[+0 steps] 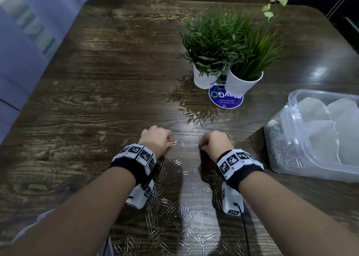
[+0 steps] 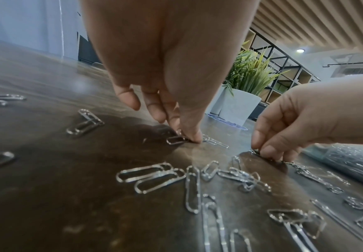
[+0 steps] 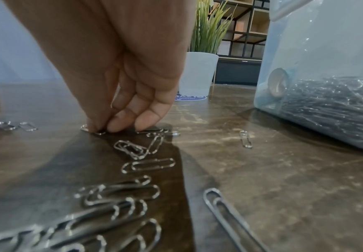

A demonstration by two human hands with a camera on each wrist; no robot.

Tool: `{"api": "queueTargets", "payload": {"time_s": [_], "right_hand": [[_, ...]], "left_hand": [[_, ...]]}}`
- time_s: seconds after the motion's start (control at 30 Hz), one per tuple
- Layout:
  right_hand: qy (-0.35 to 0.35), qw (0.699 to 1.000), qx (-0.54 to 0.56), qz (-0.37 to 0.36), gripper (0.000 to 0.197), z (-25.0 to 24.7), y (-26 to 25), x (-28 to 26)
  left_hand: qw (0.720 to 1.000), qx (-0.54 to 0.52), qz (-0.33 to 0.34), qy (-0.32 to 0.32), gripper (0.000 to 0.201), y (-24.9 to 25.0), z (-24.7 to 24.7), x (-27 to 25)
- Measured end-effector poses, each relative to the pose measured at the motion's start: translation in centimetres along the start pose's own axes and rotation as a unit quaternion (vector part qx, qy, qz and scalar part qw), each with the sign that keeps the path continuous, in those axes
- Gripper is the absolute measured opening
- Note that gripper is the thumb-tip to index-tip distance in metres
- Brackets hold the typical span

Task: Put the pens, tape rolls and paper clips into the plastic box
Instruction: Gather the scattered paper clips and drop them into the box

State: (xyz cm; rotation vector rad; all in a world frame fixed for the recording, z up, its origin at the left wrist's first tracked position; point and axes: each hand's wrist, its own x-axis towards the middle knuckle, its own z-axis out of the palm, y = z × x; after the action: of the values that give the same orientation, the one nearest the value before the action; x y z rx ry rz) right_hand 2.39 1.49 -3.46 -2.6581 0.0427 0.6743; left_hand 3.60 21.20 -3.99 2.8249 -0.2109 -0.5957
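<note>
Both hands are working low over the dark wooden table (image 1: 87, 104), toward its near edge. The left hand (image 1: 155, 141) is curling its fingers down and pinching a paper clip (image 2: 175, 140) between thumb and fingertips, right against the tabletop. The right hand (image 1: 215, 142) is doing the same just beside it, its curled fingers (image 3: 120, 122) nipping another clip (image 3: 94, 131) that is lying flat on the wood. Loose paper clips (image 1: 171, 217) are lying scattered across the table between and under the two forearms, thickening into a heap along the near edge. The clear plastic box (image 1: 318, 139) is sitting at the right edge of the table, well apart from the hands, and a mound of clips (image 3: 331, 102) is already showing through its wall, with what looks like a tape roll (image 3: 278, 84) pressing against the inside; pens cannot be made out. Two potted plants (image 1: 229, 61) in white pots are standing further back toward the far right, partly on a round blue sticker (image 1: 226, 98)
</note>
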Motion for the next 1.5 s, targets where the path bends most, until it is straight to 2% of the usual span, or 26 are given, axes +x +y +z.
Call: {"api": "queueTargets", "payload": {"time_s": [0.17,0.33,0.57,0.77,0.9,1.0,1.03,1.1,1.13,1.17,1.23,1.27,1.43,1.5], "right_hand": [[-0.022,1.0,0.016,0.001,0.017,-0.5,-1.0,-0.1],[0.007,0.995,0.079,-0.065,0.016,-0.1,-2.4,-0.3],[0.027,0.993,0.057,-0.099,0.009,2.4,-5.0,1.1],[-0.003,0.999,0.011,-0.052,0.019,2.8,-5.6,2.0],[-0.014,0.999,-0.002,-0.036,0.017,2.9,-6.0,1.6],[-0.041,0.999,-0.004,-0.015,0.034,3.1,-6.5,3.0],[-0.067,0.998,-0.007,-0.007,0.033,3.0,-6.7,3.3],[-0.108,0.993,-0.044,-0.026,0.016,2.8,-6.6,3.7],[-0.104,0.991,-0.067,-0.042,0.017,2.8,-6.6,3.7],[-0.067,0.993,-0.077,-0.06,0.019,2.8,-6.2,3.4],[0.001,0.995,-0.06,-0.082,0.019,3.0,-5.7,2.0],[0.011,0.996,-0.048,-0.08,0.019,3.1,-5.4,1.6],[-0.045,0.998,-0.003,-0.048,0.019,3.1,-5.8,2.9],[-0.05,0.998,-0.013,-0.044,0.028,3.3,-5.8,2.9]], "left_hand": [[1.0,0.021,0.008,-0.013,0.01,0.4,0.4,-0.1],[1.0,0.03,0.002,0.001,0.013,-0.5,1.0,-0.2],[0.994,0.076,0.004,0.08,0.019,-3.4,0.8,-1.7],[0.991,0.027,-0.05,0.125,0.018,-6.0,-0.5,-3.0],[0.989,-0.038,-0.089,0.109,0.011,-7.4,-0.4,-3.5],[0.989,-0.081,-0.072,0.098,0.009,-7.7,0.1,-3.3],[0.99,-0.089,-0.064,0.093,0.009,-7.7,0.3,-3.2],[0.989,-0.095,-0.05,0.102,0.007,-7.5,0.5,-3.1],[0.988,-0.098,-0.043,0.112,0.007,-7.5,0.6,-3.1],[0.987,-0.099,-0.039,0.118,0.008,-7.4,0.7,-3.2],[0.987,-0.098,-0.035,0.121,0.009,-7.3,0.8,-3.3],[0.987,-0.1,-0.031,0.12,0.009,-7.4,0.8,-3.3],[0.987,-0.111,-0.017,0.118,0.014,-7.6,0.5,-3.2],[0.986,-0.113,-0.012,0.12,0.014,-7.7,0.5,-3.1]]}}
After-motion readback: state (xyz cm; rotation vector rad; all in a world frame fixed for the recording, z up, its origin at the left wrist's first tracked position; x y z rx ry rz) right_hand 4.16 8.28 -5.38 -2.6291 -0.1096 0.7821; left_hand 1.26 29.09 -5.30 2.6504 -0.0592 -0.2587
